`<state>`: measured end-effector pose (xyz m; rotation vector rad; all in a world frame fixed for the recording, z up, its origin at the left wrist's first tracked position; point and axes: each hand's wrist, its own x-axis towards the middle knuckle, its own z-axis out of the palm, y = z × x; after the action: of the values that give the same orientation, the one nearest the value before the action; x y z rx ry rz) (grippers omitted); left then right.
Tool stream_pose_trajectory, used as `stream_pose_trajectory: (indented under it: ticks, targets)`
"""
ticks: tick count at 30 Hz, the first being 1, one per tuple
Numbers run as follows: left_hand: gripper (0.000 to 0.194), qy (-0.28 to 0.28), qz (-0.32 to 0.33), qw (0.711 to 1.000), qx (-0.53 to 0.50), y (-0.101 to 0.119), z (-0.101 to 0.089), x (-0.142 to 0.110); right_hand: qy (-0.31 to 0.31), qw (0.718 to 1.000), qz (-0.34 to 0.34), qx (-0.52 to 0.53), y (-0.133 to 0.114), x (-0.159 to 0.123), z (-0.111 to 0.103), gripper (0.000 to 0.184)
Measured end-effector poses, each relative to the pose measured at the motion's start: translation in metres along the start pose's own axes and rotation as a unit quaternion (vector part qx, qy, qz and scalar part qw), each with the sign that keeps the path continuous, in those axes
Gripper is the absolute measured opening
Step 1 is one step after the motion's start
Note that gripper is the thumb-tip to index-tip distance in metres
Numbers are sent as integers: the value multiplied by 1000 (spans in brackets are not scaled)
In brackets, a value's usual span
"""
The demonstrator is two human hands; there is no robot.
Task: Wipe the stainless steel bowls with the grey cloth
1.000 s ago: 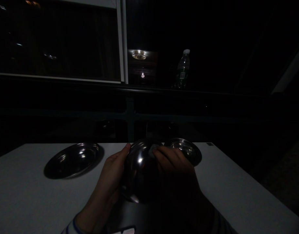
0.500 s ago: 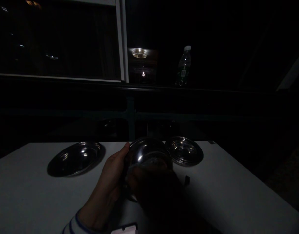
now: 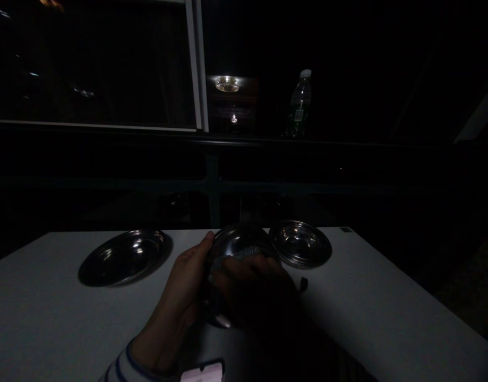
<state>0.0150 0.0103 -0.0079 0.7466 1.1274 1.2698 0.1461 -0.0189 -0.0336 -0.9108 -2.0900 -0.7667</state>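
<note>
My left hand (image 3: 188,276) grips a shiny metal bowl (image 3: 238,239) by its left rim, thumb on top, and holds it tilted above the table. Deep in shadow, my right hand (image 3: 255,281) lies over the inside of the bowl with its fingers bent. Under those fingers shows a greyish cloth (image 3: 217,263), pressed against the metal; most of it is hidden. To the left a shallow metal dish (image 3: 124,257) sits apart from my hands. A stack of metal bowls (image 3: 301,244) stands just beyond the held bowl, on the right.
The white table (image 3: 44,307) ends at a dark window wall. A lit phone (image 3: 203,373) lies at the near edge. A small dark object (image 3: 303,285) shows right of my right hand. On the sill behind stands a plastic bottle (image 3: 300,103).
My right hand has shifted across the bowl's inside, and its fingers now show more clearly on the cloth. My left hand keeps its grip on the rim.
</note>
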Motion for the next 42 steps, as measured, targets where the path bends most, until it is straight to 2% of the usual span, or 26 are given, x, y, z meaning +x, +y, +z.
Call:
stream_pose_trajectory:
  ticks: [4, 6, 10, 12, 17, 19, 22, 25, 30, 32, 36, 39, 42]
  targets:
    - [28, -9, -17, 1000, 3, -1, 3, -2, -36, 996, 80, 7, 11, 2, -1, 25]
    - [27, -10, -22, 1000, 8, -2, 4, -2, -39, 997, 71, 8, 10, 1, -1, 25]
    - [25, -9, -5, 1000, 7, -1, 2, 0, -6, 1000, -11, 22, -2, 0, -1, 24]
    - [25, -9, -4, 1000, 4, 1, 0, 1, 0, 1000, 6, 28, 3, 0, -3, 23]
    - [24, -15, -20, 1000, -4, 5, -3, 2, -38, 995, 83, 41, 39, 0, -13, 26]
    - [23, -15, -21, 1000, -11, 5, -3, 2, -37, 994, 94, 37, 41, 2, -14, 25]
    - [24, -23, -26, 999, -22, 3, 0, 2, -22, 997, 71, 29, 31, 4, -12, 23]
    - [25, -22, -27, 999, -14, 2, 0, 3, -46, 997, 59, 36, 29, 3, -10, 26]
    - [26, 5, -21, 1000, -1, 6, -3, 2, -50, 988, 142, 44, 55, -3, -12, 26]
    - [25, -6, -23, 1000, -4, 6, -2, 1, -38, 989, 131, 55, 54, -3, -12, 26]
    - [24, -24, -35, 999, -9, 5, -1, 0, -33, 995, 56, 70, 35, 0, -10, 25]
    - [22, -13, -35, 999, -25, 6, -2, 1, -51, 993, 70, 86, 33, 0, -12, 26]
    - [22, -3, -32, 999, -25, 7, -1, 1, -36, 991, 98, 87, 37, 1, -14, 27]
